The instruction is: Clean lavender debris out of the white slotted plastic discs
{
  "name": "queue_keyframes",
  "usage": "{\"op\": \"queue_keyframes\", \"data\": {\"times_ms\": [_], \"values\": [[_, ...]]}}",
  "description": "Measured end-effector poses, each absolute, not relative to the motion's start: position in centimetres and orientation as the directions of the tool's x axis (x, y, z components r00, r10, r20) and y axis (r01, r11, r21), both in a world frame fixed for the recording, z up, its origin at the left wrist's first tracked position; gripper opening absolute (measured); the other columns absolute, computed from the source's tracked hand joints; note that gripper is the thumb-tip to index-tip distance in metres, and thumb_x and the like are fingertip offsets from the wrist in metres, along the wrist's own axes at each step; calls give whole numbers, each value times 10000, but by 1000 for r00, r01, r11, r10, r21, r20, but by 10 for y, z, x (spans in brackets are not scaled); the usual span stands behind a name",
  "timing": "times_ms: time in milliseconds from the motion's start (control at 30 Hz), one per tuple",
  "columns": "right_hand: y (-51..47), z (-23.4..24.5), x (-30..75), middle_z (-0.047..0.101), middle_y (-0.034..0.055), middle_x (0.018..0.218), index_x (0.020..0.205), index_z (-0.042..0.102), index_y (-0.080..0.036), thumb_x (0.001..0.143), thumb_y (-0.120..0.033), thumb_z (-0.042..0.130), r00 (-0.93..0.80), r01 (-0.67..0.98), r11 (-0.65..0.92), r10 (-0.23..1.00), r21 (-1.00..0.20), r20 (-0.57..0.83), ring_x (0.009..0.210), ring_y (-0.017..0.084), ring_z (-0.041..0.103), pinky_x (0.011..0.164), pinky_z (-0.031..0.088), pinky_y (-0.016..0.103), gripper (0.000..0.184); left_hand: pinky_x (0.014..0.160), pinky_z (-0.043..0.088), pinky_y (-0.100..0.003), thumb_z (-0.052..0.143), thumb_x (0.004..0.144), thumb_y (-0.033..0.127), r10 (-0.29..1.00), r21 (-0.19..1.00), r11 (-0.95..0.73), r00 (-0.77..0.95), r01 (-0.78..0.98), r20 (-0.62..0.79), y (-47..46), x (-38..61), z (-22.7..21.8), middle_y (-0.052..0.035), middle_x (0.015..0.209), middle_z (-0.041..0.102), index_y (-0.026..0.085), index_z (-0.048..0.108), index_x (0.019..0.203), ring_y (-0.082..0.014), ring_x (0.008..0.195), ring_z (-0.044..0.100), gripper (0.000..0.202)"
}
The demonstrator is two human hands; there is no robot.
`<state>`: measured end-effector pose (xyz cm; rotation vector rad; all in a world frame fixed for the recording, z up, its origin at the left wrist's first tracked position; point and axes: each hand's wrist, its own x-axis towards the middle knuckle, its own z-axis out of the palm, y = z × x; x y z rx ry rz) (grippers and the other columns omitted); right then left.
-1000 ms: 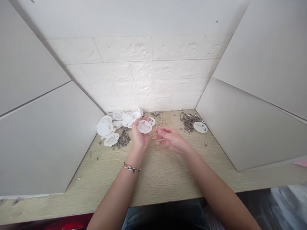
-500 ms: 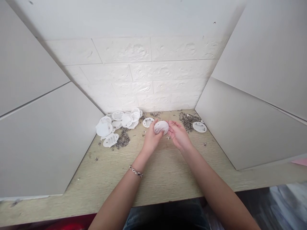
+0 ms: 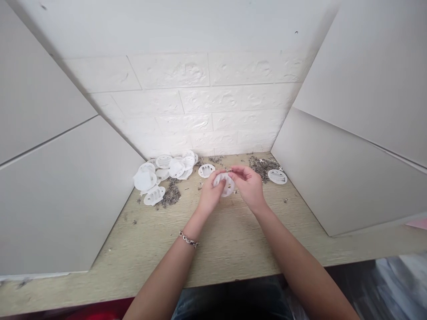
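My left hand [image 3: 211,190] grips a white round plastic disc [image 3: 228,186] with slots and hollows in its face, thumb on the face and fingers at the upper left edge. Closed in a pinch at the disc's upper right edge is my right hand [image 3: 248,184]; whether it holds the rim or a small piece there cannot be made out. Just behind the left hand, a similar slotted disc [image 3: 206,170] lies flat. Another disc [image 3: 277,176] lies to the right, beside a dark heap of tiny metal pieces [image 3: 262,168].
A pile of white discs [image 3: 144,180] lies at the back left, next to more tiny metal pieces [image 3: 171,193]. Pale panels [image 3: 60,200] [image 3: 350,178] flank the wooden table [image 3: 230,249]. A white brick-patterned wall [image 3: 193,98] closes the back.
The disc in my left hand has turned and now shows its slotted, hollowed face. My right hand has shifted slightly left, its fingers now pinched at the disc's upper edge.
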<state>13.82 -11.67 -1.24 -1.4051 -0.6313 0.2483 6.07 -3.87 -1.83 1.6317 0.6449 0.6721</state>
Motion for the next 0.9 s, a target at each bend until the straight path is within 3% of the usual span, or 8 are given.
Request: {"op": "queue_keyframes", "data": {"times_ms": [200, 300, 367, 467, 600, 900], "values": [[-119, -12, 137, 646, 40, 822, 792, 666, -158, 653, -237, 608, 763, 264, 119, 581, -957, 283, 787, 149, 586, 763, 459, 278, 170, 303, 264, -131, 515, 712, 365, 657, 996, -16, 751, 93, -60, -39, 59, -12, 40, 556, 468, 173, 545, 939, -47, 378, 401, 299], [-119, -12, 138, 646, 32, 798, 762, 671, -162, 646, -221, 609, 747, 261, 125, 602, -957, 282, 786, 149, 585, 761, 458, 275, 144, 392, 354, -155, 507, 724, 362, 658, 992, -114, 753, 61, 29, -37, 60, -16, 11, 622, 556, 167, 583, 923, -67, 463, 471, 289], [-118, -13, 139, 644, 33, 797, 751, 670, -160, 638, -222, 617, 737, 251, 134, 616, -959, 280, 786, 148, 585, 756, 459, 272, 140, 553, 434, -184, 509, 727, 325, 669, 977, -213, 732, 21, 130, -35, 61, -20, -12, 740, 619, 166, 614, 887, -94, 623, 546, 249], [-115, -14, 140, 641, 41, 782, 749, 657, -143, 618, -233, 631, 724, 173, 151, 651, -973, 229, 755, 146, 587, 721, 471, 270, 161, 730, 439, -225, 520, 723, 307, 670, 958, -288, 713, -4, 205, -31, 61, -25, -20, 852, 647, 170, 642, 855, -126, 791, 574, 226], [-114, -16, 142, 635, 43, 770, 804, 644, -133, 586, -254, 658, 753, 104, 133, 637, -986, 165, 721, 142, 585, 678, 482, 265, 250, 742, 434, -234, 520, 728, 335, 666, 957, -290, 716, -9, 209, -29, 61, -27, -23, 868, 655, 177, 653, 865, -135, 803, 585, 248], [-115, -19, 144, 617, 45, 833, 775, 671, -164, 650, -297, 628, 725, 211, 174, 632, -962, 273, 778, 137, 579, 724, 480, 255, 188, 714, 435, -222, 485, 756, 379, 698, 961, -273, 679, -39, 227, -33, 62, -28, -20, 847, 647, 165, 645, 845, -128, 784, 574, 281]]}}
